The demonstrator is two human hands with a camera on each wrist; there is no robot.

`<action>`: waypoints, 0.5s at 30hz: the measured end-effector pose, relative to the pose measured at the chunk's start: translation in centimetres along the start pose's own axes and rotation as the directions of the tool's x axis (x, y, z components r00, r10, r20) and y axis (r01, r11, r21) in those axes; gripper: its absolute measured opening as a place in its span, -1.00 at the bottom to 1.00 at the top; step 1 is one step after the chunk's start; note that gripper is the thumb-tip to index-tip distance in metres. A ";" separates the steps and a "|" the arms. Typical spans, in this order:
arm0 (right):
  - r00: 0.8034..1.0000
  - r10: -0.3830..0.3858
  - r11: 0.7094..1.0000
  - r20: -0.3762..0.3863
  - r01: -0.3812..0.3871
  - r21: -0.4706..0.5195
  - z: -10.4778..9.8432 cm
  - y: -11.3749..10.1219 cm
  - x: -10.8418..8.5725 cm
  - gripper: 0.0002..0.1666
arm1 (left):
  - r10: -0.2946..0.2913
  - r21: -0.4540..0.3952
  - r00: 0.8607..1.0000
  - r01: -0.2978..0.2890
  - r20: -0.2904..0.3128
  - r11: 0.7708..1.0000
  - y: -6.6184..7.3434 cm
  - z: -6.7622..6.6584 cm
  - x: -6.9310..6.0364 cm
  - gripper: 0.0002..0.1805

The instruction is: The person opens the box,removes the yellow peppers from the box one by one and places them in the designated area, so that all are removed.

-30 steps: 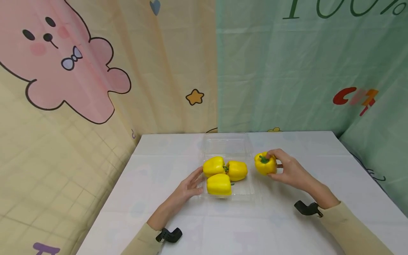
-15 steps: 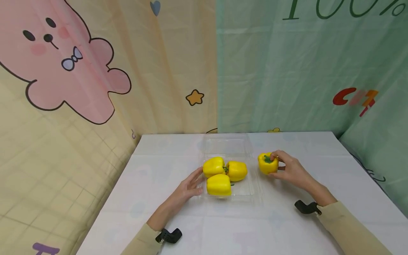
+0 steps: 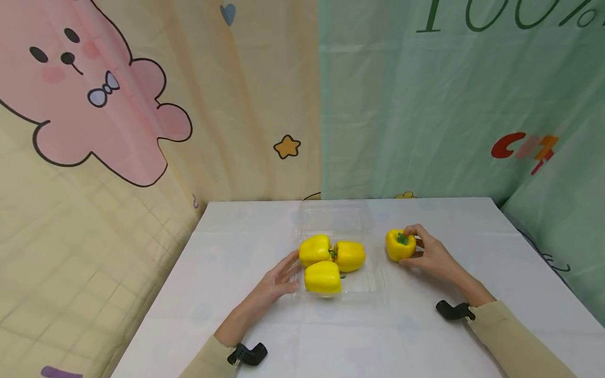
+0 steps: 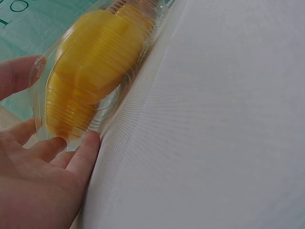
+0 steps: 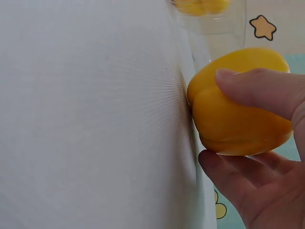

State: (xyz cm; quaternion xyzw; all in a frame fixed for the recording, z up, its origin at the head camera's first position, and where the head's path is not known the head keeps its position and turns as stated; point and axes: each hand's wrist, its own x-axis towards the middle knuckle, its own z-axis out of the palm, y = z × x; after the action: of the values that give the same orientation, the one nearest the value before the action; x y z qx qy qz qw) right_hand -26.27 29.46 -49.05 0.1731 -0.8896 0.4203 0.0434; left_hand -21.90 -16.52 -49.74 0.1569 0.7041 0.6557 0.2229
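Note:
My right hand [image 3: 437, 260] grips a yellow bell pepper [image 3: 394, 248], its green stem upward, to the right of a clear plastic clamshell container [image 3: 364, 283]. In the right wrist view the thumb lies across that pepper [image 5: 243, 114], which is at or very close to the tabletop. Three more yellow bell peppers lie on their sides in the container, one at the back left [image 3: 314, 250], one at the right [image 3: 350, 256] and one in front [image 3: 322, 278]. With loosely spread fingers, my left hand [image 3: 269, 286] touches the container's left side wall [image 4: 71, 100].
The container's clear lid [image 3: 333, 216] lies folded back toward the far table edge. A white cloth covers the table [image 3: 340, 336]. Printed curtains [image 3: 255, 79] hang behind and at both sides. A black wrist camera [image 3: 248, 354] sits on each forearm.
My right hand has moved a little to the right and slightly down with the pepper, away from the container. The left hand has stayed at the container's side.

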 end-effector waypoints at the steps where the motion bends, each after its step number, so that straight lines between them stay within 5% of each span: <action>1: 1.000 0.016 1.000 0.010 -0.016 0.003 0.1 0.0 -0.1 -0.02 | -0.002 0.002 1.000 0.002 0.000 1.000 -0.2 0.0 -0.1 -0.14; 5: 0.998 0.054 0.998 0.040 -0.054 -0.016 0.1 0.2 -0.2 0.23 | -0.004 0.010 1.000 0.004 0.003 1.000 -0.5 -0.1 -0.4 -0.16; 15: 0.999 0.044 0.998 0.019 -0.043 -0.056 0.1 0.5 0.0 0.09 | 0.000 0.004 1.000 0.000 0.010 1.000 0.2 0.1 -0.3 -0.14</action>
State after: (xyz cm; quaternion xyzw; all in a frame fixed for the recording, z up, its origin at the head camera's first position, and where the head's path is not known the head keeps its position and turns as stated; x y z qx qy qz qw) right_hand -26.45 29.73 -49.49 0.1569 -0.9050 0.3944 0.0299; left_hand -21.61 -16.57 -49.54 0.1605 0.7042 0.6537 0.2259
